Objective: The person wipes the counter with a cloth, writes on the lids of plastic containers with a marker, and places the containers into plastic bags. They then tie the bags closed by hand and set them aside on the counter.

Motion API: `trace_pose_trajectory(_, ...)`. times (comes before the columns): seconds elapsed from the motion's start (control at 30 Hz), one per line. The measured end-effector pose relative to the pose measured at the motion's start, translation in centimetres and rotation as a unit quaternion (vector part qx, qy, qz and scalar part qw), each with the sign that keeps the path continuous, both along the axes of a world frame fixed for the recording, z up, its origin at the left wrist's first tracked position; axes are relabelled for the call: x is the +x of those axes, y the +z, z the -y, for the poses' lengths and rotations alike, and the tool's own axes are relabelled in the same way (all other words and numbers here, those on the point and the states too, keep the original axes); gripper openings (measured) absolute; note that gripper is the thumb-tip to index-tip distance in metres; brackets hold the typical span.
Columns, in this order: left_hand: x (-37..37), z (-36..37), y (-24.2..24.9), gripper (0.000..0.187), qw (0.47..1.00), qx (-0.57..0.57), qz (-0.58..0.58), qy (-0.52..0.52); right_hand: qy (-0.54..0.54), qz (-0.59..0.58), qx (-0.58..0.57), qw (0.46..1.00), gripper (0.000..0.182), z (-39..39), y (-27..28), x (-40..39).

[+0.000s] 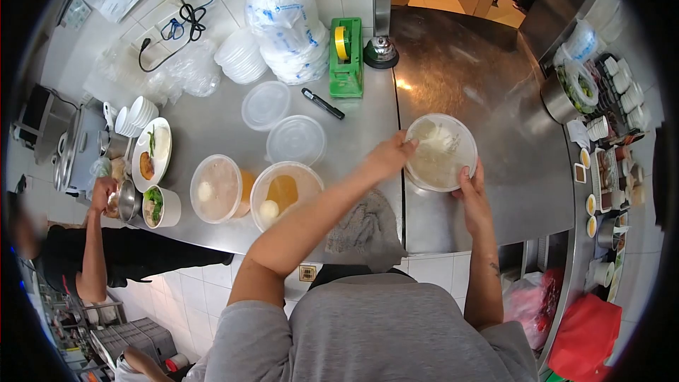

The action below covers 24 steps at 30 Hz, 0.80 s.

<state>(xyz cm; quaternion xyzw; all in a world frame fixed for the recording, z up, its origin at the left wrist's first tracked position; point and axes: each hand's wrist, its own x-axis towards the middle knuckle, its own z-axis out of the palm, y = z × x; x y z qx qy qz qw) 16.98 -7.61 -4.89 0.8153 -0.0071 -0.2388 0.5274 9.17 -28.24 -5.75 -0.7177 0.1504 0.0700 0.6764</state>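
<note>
A round translucent plastic tub (pixel 440 155) with pale contents is held over the steel counter, to the right of the seam. My left hand (pixel 389 156) is closed at its left rim. My right hand (pixel 472 194) grips its lower right side, the thumb against the wall. To the left stand two more plastic tubs, one (pixel 212 182) behind my left forearm's far side and another (pixel 305 182) beside that forearm; both contain amber liquid and a white round piece. Two clear lids (pixel 266 105) lie beyond them. A grey cloth (pixel 364 230) hangs over the front edge.
A green tape dispenser (pixel 346 64), black marker (pixel 323 103), call bell (pixel 381 51) and bagged containers (pixel 286 25) occupy the back. On the left, a co-worker's hand (pixel 104 192) is near a metal bowl (pixel 129 200), a plate (pixel 160 148) and a white food cup (pixel 167 210).
</note>
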Motion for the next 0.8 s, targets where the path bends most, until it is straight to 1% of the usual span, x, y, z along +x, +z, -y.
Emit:
trace_pose_trajectory(0.03,1.3,-1.1,-0.1,0.042,0.994,0.067,0.071,-0.050,0.000,-0.010,-0.007,1.000,0.062,0.3,0.1,0.1)
trace_pose_trajectory(0.07,3.0,-2.6,-0.6,0.042,0.976,0.132,0.141,-0.101,-0.032,0.038,-0.068,0.996,0.059,0.4,-0.2,0.4)
trace_pose_trajectory(0.1,4.9,-4.5,-2.9,0.034,0.917,0.106,0.384,0.004,-0.064,0.086,-0.129,0.986,0.057,0.5,-0.9,0.8)
trace_pose_trajectory(0.13,5.8,-5.1,0.9,0.033,0.937,0.113,0.283,0.172,-0.097,0.132,-0.188,0.968,0.055,0.5,-1.2,1.2)
trace_pose_trajectory(0.17,8.5,-6.9,1.5,0.032,0.923,0.139,0.282,0.223,-0.089,0.164,-0.215,0.958,0.052,0.2,-0.1,1.7)
trace_pose_trajectory(0.23,12.9,-10.1,0.6,0.034,0.903,0.113,0.268,0.316,-0.076,0.228,-0.270,0.932,0.046,-1.8,3.1,3.8)
trace_pose_trajectory(0.3,14.0,-10.1,0.9,0.035,0.928,0.022,0.178,0.327,-0.012,0.228,-0.144,0.963,0.040,-4.9,3.9,6.6)
trace_pose_trajectory(0.33,14.4,-10.2,1.1,0.035,0.935,-0.021,0.129,0.331,-0.011,0.255,-0.192,0.948,0.040,-7.2,4.0,7.6)
trace_pose_trajectory(0.37,16.1,-10.9,-0.7,0.021,0.946,-0.004,0.125,0.300,-0.010,0.281,-0.239,0.929,0.040,-9.6,4.1,8.9)
trace_pose_trajectory(0.43,16.7,-10.9,-2.3,0.017,0.920,0.039,0.219,0.321,0.021,0.289,-0.190,0.938,0.045,-13.6,3.9,12.2)
trace_pose_trajectory(0.47,16.2,-10.6,-2.9,0.014,0.904,0.060,0.263,0.331,0.064,0.151,-0.065,0.984,0.048,-15.1,3.8,13.9)
trace_pose_trajectory(0.5,15.0,-10.3,-3.1,0.014,0.900,0.023,0.281,0.333,0.103,0.013,0.063,0.993,0.050,-16.4,3.9,15.7)
trace_pose_trajectory(0.57,6.9,-9.2,1.0,0.013,0.924,-0.058,0.227,0.301,0.067,-0.075,0.201,0.974,0.051,-18.8,2.0,18.1)
trace_pose_trajectory(0.6,2.7,-9.5,1.8,0.015,0.948,-0.017,0.189,0.257,0.050,-0.118,0.268,0.955,0.051,-19.7,0.8,19.4)
trace_pose_trajectory(0.63,-1.4,-9.3,0.0,0.014,0.893,0.062,0.367,0.251,0.039,-0.139,0.311,0.939,0.045,-20.2,-0.3,20.6)
trace_pose_trajectory(0.67,-5.7,-9.2,-0.2,0.013,0.913,-0.001,0.324,0.249,0.035,-0.124,0.291,0.948,0.041,-20.6,-0.4,20.8)
trace_pose_trajectory(0.7,-9.8,-8.7,3.0,0.009,0.941,0.015,0.262,0.214,0.030,-0.108,0.271,0.956,0.038,-21.0,-0.6,20.8)
trace_pose_trajectory(0.73,-12.5,-8.6,2.9,0.007,0.939,-0.005,0.278,0.205,0.024,-0.092,0.251,0.963,0.034,-21.4,-0.7,20.8)
trace_pose_trajectory(0.77,-13.9,-8.8,2.7,0.005,0.936,-0.026,0.292,0.194,0.011,-0.098,0.257,0.961,0.026,-21.5,-0.6,20.8)
trace_pose_trajectory(0.8,-14.1,-9.3,2.7,0.005,0.943,-0.037,0.270,0.192,-0.004,-0.089,0.265,0.960,0.025,-21.8,-0.6,20.7)
